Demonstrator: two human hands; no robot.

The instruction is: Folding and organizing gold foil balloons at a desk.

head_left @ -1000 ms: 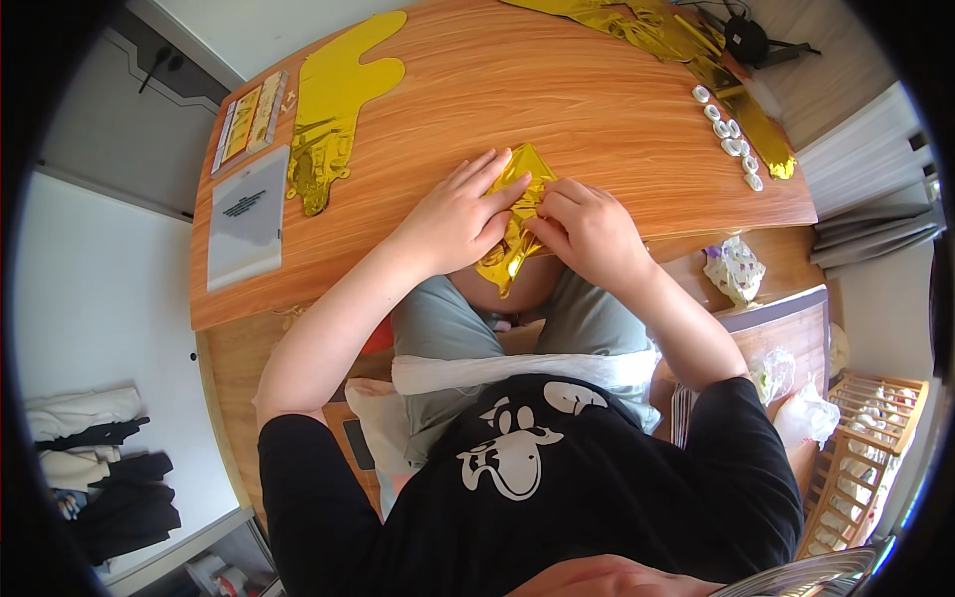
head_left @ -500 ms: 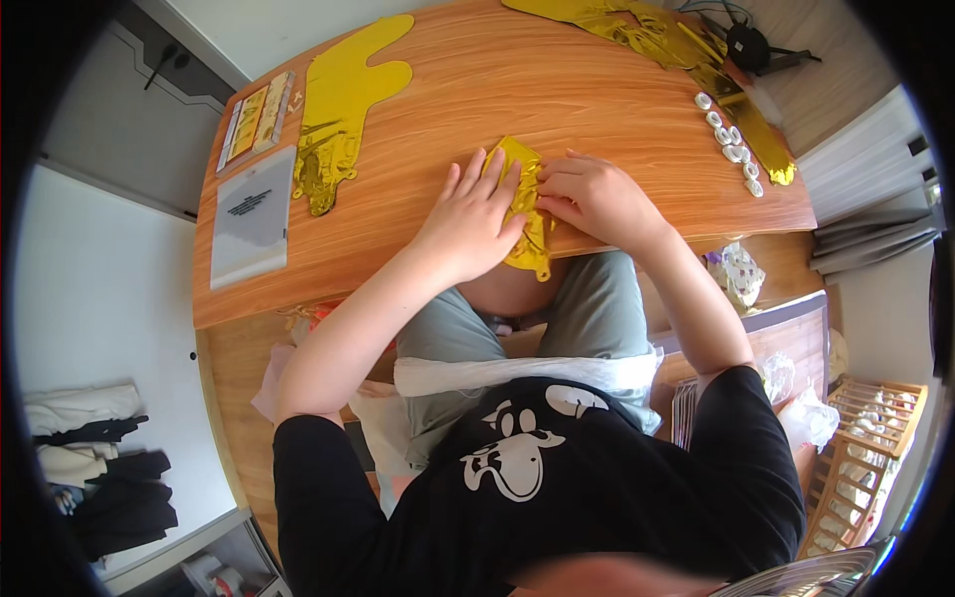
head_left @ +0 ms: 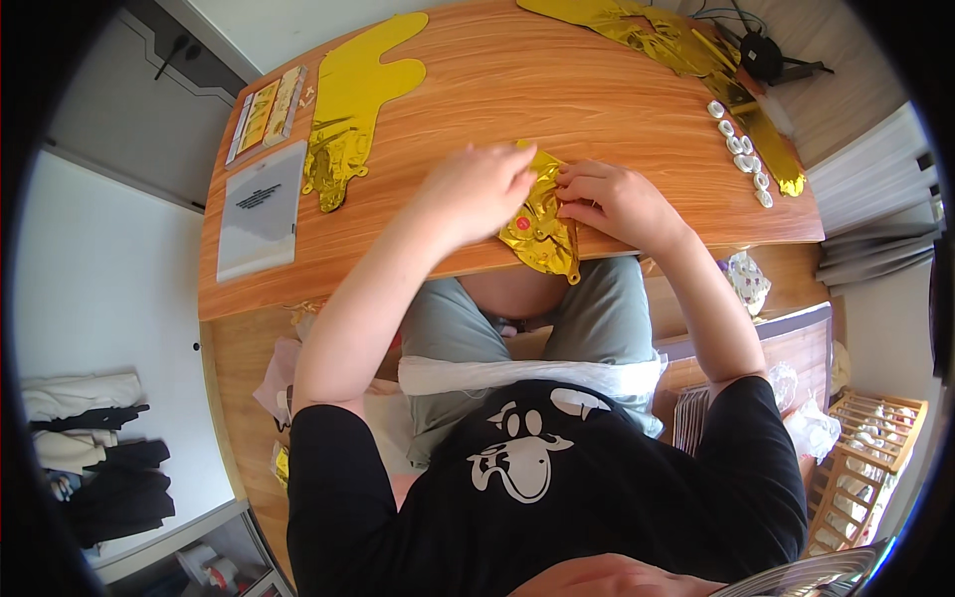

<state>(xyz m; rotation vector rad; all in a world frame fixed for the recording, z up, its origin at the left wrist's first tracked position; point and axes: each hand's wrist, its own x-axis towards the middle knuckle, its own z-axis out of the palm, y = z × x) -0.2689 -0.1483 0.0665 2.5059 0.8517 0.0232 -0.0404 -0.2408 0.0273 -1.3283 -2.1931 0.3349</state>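
Observation:
A crumpled gold foil balloon [head_left: 545, 237] lies at the front edge of the table, its tabbed lower end hanging over the edge above my lap. A small round red mark shows on its surface. My right hand [head_left: 619, 202] rests at the balloon's right side, fingers bent and thumb drawn in, gripping the foil's edge. Over the balloon's upper left is my left hand [head_left: 477, 191], slightly blurred, with its fingers loosely bent and the thumb apart from them. Nothing shows in the left hand.
Flat gold foil balloons lie at the far left [head_left: 363, 90] and far right [head_left: 657, 40]. Several small white rolls [head_left: 744, 162] line the right side. A clear pouch [head_left: 261, 214] and a flat package [head_left: 266, 114] lie at left. A black device [head_left: 761, 57] stands at the back right.
My left hand has lifted off the foil and moved up and slightly left of it, uncovering the red mark. My right hand stays at the balloon's right edge. The view has shifted slightly.

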